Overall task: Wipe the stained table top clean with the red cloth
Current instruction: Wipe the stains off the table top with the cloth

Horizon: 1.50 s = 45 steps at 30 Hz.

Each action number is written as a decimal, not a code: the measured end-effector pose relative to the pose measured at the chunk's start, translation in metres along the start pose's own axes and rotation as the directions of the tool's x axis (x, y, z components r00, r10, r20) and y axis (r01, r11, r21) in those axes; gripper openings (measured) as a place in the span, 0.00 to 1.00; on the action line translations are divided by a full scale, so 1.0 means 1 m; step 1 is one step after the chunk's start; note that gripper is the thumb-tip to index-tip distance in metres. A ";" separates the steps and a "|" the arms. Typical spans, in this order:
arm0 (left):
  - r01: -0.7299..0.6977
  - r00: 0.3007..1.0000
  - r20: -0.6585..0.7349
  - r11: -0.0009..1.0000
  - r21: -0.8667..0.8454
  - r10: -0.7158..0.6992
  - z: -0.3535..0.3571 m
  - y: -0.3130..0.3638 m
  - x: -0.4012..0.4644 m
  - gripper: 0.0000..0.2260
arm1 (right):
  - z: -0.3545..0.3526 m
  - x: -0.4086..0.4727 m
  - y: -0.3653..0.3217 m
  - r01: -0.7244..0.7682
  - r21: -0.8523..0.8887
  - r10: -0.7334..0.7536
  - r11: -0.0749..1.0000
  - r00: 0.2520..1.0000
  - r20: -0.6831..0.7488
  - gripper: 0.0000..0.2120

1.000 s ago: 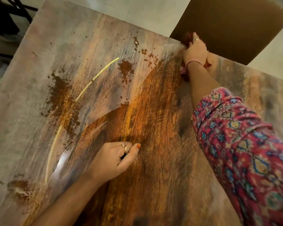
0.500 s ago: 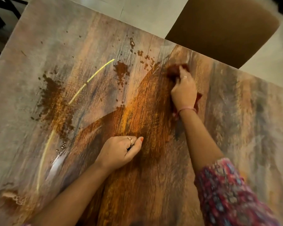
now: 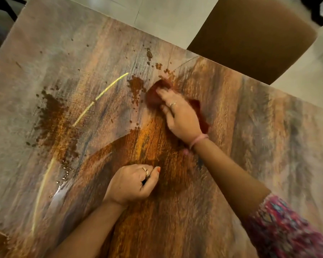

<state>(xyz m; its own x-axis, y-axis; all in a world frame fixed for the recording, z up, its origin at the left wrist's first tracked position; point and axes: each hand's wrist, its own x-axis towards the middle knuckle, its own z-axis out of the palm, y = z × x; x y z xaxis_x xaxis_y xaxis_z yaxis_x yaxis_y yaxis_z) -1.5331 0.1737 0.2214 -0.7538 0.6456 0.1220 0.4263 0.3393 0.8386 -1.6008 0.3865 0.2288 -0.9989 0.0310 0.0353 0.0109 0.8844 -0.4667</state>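
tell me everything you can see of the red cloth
The red cloth is a dark red, soft-looking rag, bunched and lying flat on the stained table top. The right hand presses it down with straight fingers and hides its middle; parts stick out past the fingertips and beside the palm. It sits just right of a brown stain patch. Blur hides its weave.

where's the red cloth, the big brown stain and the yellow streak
red cloth (image 3: 153,95): head view, bunched end past the fingertips
big brown stain (image 3: 52,110): head view, dark middle
yellow streak (image 3: 103,94): head view, mid-length of upper arc
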 end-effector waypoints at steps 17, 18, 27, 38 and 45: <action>0.020 0.999 0.029 0.999 0.041 -0.021 0.000 0.005 0.002 0.19 | -0.005 0.028 0.011 -0.273 -0.012 0.263 0.962 0.936 -0.235 0.22; 0.019 0.999 0.035 0.998 0.051 -0.021 0.000 0.004 0.002 0.19 | 0.002 0.001 -0.003 -0.189 -0.061 0.172 0.980 0.962 -0.211 0.22; 0.038 0.998 0.045 0.998 0.058 -0.041 0.000 0.004 -0.001 0.21 | -0.028 0.090 0.043 -0.381 0.029 0.379 0.924 0.907 -0.184 0.21; 0.047 0.999 0.024 0.998 0.040 -0.048 0.000 0.004 0.000 0.22 | 0.002 0.037 -0.001 -0.127 -0.016 0.123 0.992 0.978 -0.166 0.22; 0.078 0.997 0.022 0.997 0.026 -0.078 0.000 0.005 -0.002 0.23 | -0.009 0.024 0.009 -0.093 0.100 0.098 0.991 0.994 -0.050 0.22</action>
<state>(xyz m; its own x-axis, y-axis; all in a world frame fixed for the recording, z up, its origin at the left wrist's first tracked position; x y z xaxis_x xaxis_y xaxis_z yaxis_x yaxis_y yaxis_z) -1.5296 0.1742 0.2248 -0.7737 0.6320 0.0442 0.3790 0.4058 0.8316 -1.6241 0.3992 0.2331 -0.9895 0.1410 0.0331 0.0993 0.8267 -0.5538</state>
